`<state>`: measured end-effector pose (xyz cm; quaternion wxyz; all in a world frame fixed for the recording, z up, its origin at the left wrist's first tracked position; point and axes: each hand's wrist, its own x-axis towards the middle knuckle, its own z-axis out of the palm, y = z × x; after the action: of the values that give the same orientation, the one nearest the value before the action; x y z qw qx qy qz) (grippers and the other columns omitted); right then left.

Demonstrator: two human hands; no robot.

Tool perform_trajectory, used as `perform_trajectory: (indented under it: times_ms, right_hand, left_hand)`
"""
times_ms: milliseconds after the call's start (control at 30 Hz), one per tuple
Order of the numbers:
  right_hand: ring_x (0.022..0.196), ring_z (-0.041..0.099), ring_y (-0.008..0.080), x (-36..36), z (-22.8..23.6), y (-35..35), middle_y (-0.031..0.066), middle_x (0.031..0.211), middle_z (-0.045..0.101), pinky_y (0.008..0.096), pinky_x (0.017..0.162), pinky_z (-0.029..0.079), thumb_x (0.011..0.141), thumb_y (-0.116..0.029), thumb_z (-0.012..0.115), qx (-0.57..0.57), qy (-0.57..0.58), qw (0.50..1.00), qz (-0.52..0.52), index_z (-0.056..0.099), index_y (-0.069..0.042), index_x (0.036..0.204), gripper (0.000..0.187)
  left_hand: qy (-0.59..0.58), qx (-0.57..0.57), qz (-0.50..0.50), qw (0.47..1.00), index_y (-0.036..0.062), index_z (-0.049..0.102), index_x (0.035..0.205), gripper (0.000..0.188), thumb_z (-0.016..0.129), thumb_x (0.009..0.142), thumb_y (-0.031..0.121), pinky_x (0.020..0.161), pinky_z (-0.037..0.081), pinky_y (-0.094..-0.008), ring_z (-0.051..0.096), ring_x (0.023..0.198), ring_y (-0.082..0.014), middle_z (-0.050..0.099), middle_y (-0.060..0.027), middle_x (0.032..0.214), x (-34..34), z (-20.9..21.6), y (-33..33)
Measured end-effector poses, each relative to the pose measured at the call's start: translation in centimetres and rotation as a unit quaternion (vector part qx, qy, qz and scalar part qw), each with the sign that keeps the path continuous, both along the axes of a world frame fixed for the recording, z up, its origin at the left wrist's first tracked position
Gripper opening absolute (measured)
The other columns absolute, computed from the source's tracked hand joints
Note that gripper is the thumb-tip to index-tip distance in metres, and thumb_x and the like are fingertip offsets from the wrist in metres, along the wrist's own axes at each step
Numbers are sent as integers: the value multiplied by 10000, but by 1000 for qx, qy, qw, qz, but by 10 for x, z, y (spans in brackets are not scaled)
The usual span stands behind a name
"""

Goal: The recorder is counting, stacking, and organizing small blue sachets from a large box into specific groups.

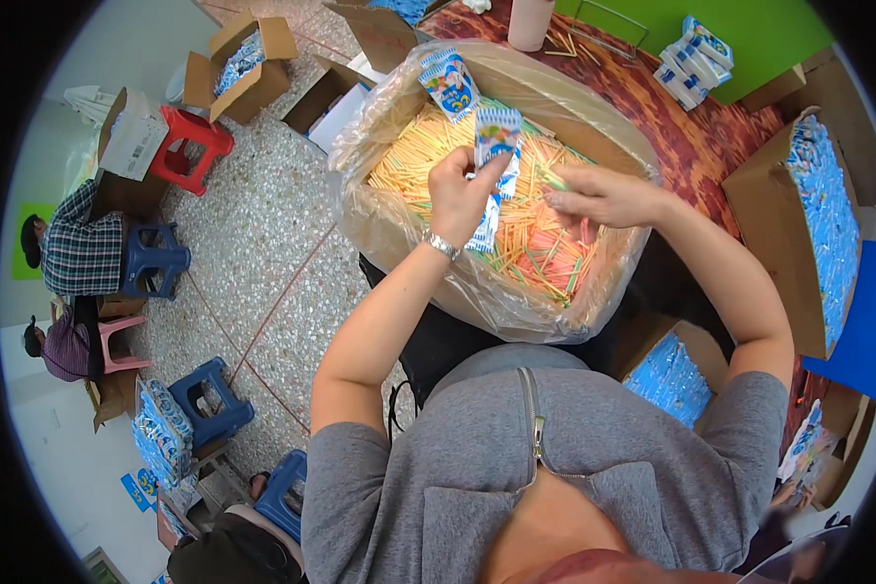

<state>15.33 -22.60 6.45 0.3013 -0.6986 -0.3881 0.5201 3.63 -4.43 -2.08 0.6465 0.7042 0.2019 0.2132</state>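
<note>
My left hand [459,198] pinches a small blue-and-white packet [496,131] upright between thumb and fingers. My right hand [608,195] is just right of it, its fingertips closed on a few thin yellow-green sticks [554,180]. Both are above a large box lined with clear plastic [375,209], filled with loose thin yellow sticks [414,156], with pink and green ones toward the near right. More blue-and-white packets [484,226] lie on the sticks below my left hand. Another packet group [450,86] rests against the far left of the lining.
A red-brown patterned table [681,156] stands behind the box, bearing a pale cup [529,24] and stacked packets [693,63]. Cartons of blue packets [822,229] stand at right and by my lap [672,378]. Stools [209,401] and seated people [83,243] occupy the left.
</note>
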Motion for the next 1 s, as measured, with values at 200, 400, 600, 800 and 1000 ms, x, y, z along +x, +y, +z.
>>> perform_trajectory:
  times_ms: [200,400,600,800,1000]
  right_hand:
    - [551,539,211,15,59,13,97,666,515,352,527,426,997,-267,509,144,-314,937,50,472,-18,936,258]
    - [662,578,395,12,74,38,214,683,559,464,610,445,981,-328,516,127,-440,878,139,475,8,870,356]
    - [709,584,436,13,72,47,239,689,581,506,646,443,971,-336,528,85,-462,863,183,511,19,862,372]
    - [711,603,428,14,76,54,236,700,604,508,652,461,959,-339,546,60,-462,857,220,531,20,853,375]
    - [709,625,401,18,83,63,223,697,607,475,650,482,939,-328,578,-42,-421,870,254,533,15,858,356]
  left_hand:
    - [-65,114,23,991,18,553,709,299,803,779,167,464,460,-259,654,542,-136,630,-84,618,-10,3,-5]
    - [-96,196,46,975,20,549,724,296,818,741,142,472,439,-295,595,521,-177,569,-85,627,-10,-4,0]
    - [-128,258,63,956,26,545,724,294,826,702,111,499,419,-342,530,546,-231,533,-94,641,-10,-1,4]
    - [-148,317,65,935,33,555,725,284,825,699,115,511,415,-350,526,573,-240,536,-90,646,-14,5,7]
    - [-170,351,65,918,30,557,723,281,826,715,109,492,421,-311,531,539,-187,540,-77,641,-13,5,12]
